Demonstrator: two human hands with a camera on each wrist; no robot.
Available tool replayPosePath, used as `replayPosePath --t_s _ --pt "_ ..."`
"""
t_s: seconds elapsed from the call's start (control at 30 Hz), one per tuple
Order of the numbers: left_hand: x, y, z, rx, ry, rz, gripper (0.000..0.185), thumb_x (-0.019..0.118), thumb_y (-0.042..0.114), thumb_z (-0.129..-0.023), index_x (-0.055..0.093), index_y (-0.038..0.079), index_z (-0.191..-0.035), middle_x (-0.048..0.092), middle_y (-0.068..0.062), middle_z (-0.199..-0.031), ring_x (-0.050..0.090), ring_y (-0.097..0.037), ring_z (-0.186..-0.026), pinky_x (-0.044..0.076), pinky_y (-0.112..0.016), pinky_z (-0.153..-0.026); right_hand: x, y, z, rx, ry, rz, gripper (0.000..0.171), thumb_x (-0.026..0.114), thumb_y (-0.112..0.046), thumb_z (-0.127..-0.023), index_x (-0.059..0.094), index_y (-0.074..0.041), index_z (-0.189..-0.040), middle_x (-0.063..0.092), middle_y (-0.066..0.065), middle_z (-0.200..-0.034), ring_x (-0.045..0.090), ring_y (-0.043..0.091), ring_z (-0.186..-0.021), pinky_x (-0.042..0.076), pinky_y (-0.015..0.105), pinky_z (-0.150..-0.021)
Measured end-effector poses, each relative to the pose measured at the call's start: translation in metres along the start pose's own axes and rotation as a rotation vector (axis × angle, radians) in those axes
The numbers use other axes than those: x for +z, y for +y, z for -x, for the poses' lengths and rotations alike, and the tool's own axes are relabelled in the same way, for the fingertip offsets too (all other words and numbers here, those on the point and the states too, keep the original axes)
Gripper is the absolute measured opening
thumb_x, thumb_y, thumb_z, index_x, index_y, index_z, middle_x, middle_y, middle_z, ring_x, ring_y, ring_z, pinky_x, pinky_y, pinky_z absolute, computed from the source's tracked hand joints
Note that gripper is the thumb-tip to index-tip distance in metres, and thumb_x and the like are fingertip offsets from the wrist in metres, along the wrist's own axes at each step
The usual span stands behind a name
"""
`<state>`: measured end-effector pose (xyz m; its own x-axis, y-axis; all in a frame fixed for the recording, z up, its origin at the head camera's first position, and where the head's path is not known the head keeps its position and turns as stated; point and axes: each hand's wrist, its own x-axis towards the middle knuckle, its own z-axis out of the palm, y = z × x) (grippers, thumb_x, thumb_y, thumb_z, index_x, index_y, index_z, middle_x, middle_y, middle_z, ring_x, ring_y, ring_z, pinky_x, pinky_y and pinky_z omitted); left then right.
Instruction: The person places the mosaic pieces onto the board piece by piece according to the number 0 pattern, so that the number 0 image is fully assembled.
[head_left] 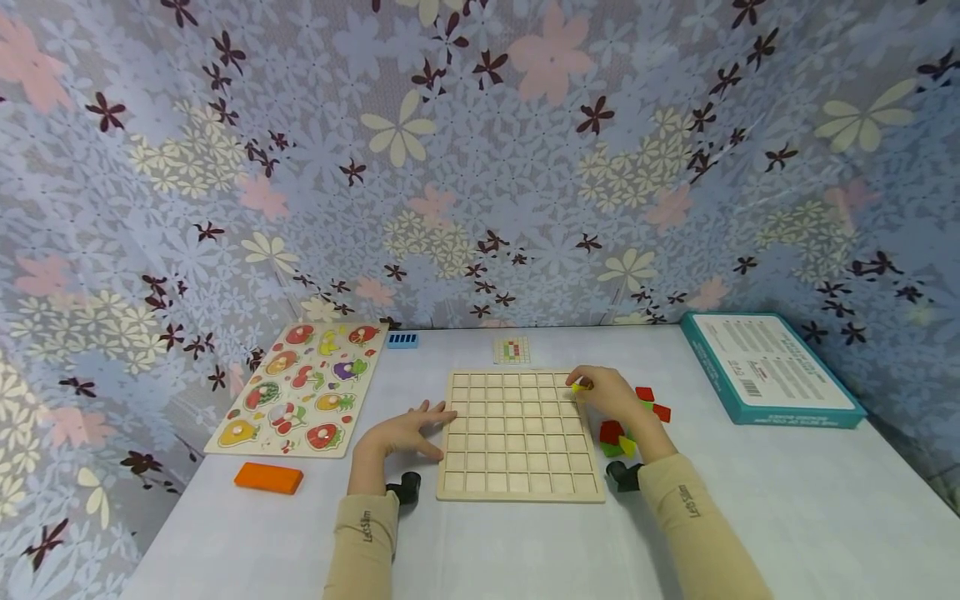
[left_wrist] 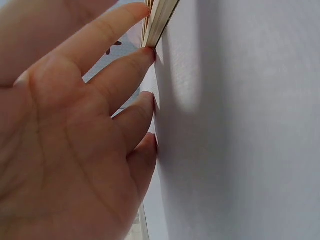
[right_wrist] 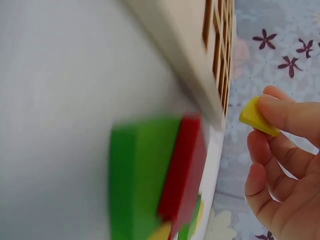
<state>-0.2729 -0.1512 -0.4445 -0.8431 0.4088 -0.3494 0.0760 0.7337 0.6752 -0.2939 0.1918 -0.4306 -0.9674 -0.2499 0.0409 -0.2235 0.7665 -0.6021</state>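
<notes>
A square wooden grid board (head_left: 521, 435) with bare cells lies in the middle of the table. My left hand (head_left: 401, 437) rests at its left edge with the fingers spread; in the left wrist view the fingertips (left_wrist: 146, 55) touch the board's side and the tabletop. Over the upper right corner of the board, my right hand (head_left: 606, 392) pinches a small yellow block (right_wrist: 256, 116) between thumb and fingers. Below that hand, a red block (right_wrist: 185, 165) and a green block (right_wrist: 145, 175) lie beside the board's right edge, among several loose ones.
Behind the board lies a small pattern card (head_left: 512, 350), with a blue block (head_left: 402, 341) to its left. A fruit puzzle board (head_left: 300, 387) and an orange bar (head_left: 268, 478) are on the left. A teal box (head_left: 772, 367) lies at the right. Flowered cloth (head_left: 480, 167) hangs behind.
</notes>
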Motion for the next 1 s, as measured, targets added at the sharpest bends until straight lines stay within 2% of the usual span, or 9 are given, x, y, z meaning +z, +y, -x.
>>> replayPosePath --t_s 0.2,0.47,0.8,1.0 --pt "-0.002 0.0 0.001 0.015 0.002 0.001 0.076 0.078 0.017 -0.07 0.045 0.02 -0.138 0.022 -0.003 -0.153 0.003 -0.037 -0.14 0.003 -0.062 -0.108 0.011 -0.012 -0.008 -0.006 0.015 -0.127 0.017 0.057 -0.005 -0.088 0.062 0.0 -0.104 0.062 0.012 -0.09 0.057 0.024 -0.081 0.047 0.037 -0.068" --pt "-0.002 0.001 0.0 0.015 -0.001 0.008 0.076 0.078 0.016 -0.07 0.045 0.02 -0.138 0.022 -0.002 -0.153 0.002 -0.037 -0.14 0.002 -0.063 -0.108 0.021 -0.032 -0.016 -0.04 -0.004 -0.202 0.017 0.059 -0.004 -0.087 0.061 0.003 -0.102 0.062 0.015 -0.094 0.057 0.027 -0.088 0.049 0.038 -0.073" --pt "-0.002 0.0 0.001 0.02 -0.001 0.015 0.075 0.078 0.016 -0.071 0.045 0.019 -0.138 0.022 -0.002 -0.153 0.002 -0.037 -0.14 0.003 -0.063 -0.108 0.041 -0.046 -0.029 -0.073 -0.016 -0.218 0.016 0.062 -0.004 -0.084 0.062 0.002 -0.099 0.063 0.011 -0.087 0.058 0.022 -0.081 0.049 0.033 -0.068" --pt "-0.001 0.0 0.001 0.01 -0.006 0.024 0.074 0.077 0.016 -0.071 0.046 0.02 -0.138 0.022 -0.002 -0.153 0.002 -0.037 -0.141 0.002 -0.062 -0.108 0.049 -0.054 -0.033 -0.066 -0.044 -0.235 0.016 0.06 -0.002 -0.085 0.064 0.002 -0.1 0.063 0.012 -0.093 0.057 0.023 -0.086 0.049 0.036 -0.074"
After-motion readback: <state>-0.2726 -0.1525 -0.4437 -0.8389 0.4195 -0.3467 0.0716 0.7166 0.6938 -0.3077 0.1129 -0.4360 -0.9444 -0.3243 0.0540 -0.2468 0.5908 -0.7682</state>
